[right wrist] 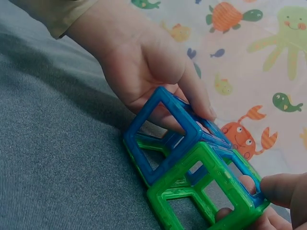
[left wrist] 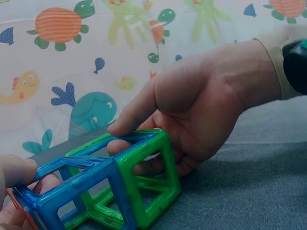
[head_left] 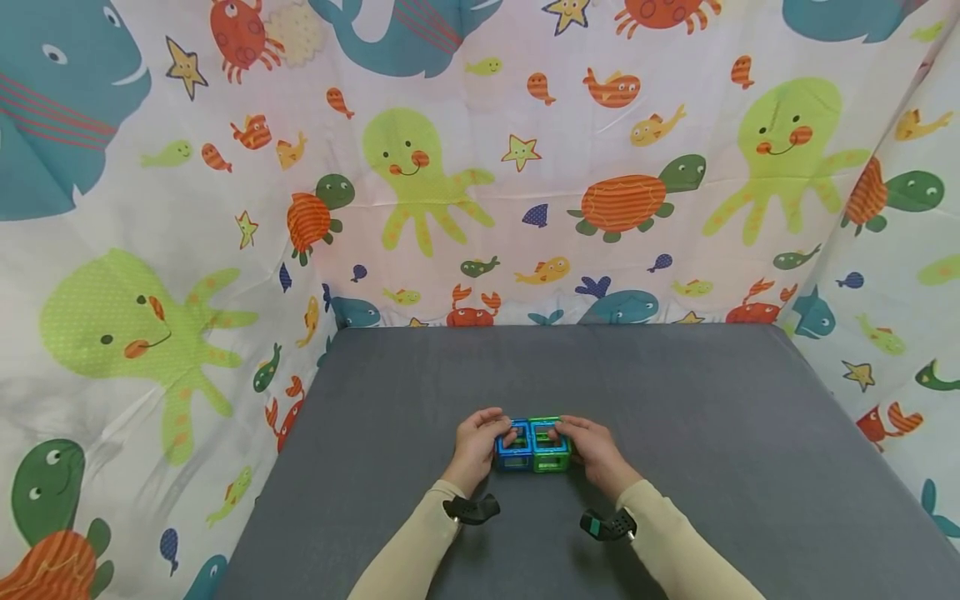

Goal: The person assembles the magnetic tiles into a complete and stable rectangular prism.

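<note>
Two joined cubes of see-through magnetic tiles stand on the grey table, a mostly blue cube [head_left: 514, 450] at left and a mostly green cube [head_left: 551, 454] at right. My left hand [head_left: 476, 446] grips the blue cube's outer side, its thumb on the top edge. On the other end, my right hand [head_left: 592, 450] grips the green cube, with thumb on top and fingertips reaching through the open frame. A red-orange tile edge [left wrist: 23, 211] shows by the left hand in the left wrist view. The fingers behind the cubes are partly hidden.
The grey tabletop [head_left: 637, 375] extends around the cubes. A white curtain [head_left: 480, 242] printed with sea animals hangs at the back and along both sides. A dark band [head_left: 471, 509] is on each wrist.
</note>
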A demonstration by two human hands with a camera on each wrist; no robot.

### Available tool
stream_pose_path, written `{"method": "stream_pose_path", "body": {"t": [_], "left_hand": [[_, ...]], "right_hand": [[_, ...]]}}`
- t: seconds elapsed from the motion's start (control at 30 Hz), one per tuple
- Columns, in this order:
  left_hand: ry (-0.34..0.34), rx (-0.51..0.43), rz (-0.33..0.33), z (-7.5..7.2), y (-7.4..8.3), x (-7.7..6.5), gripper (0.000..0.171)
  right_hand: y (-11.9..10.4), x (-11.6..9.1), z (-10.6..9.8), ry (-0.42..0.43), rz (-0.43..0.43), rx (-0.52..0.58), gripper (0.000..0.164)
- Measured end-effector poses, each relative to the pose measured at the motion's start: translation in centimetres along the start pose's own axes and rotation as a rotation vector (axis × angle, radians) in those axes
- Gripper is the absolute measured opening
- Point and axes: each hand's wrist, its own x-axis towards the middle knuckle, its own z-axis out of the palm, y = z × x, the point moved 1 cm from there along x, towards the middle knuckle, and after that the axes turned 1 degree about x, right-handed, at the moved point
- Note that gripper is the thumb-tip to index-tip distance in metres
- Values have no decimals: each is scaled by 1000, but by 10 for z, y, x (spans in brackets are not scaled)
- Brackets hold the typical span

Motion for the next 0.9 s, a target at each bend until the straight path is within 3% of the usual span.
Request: {"method": "stream_pose_path", "body": {"t": [0.5,0.77,0.9], "left_hand": [[-12,-18,-1,-3,0,1,39],[-53,164,-7,-13,1,-5,39],[-47,211,9,-21,3,-8,40]], "right_hand": [[-1,-2,1,-43,-9,25,51],[6,-10,-8,-44,-98,-115,49],[9,-13,-14,-22,-126,-119,52]]}}
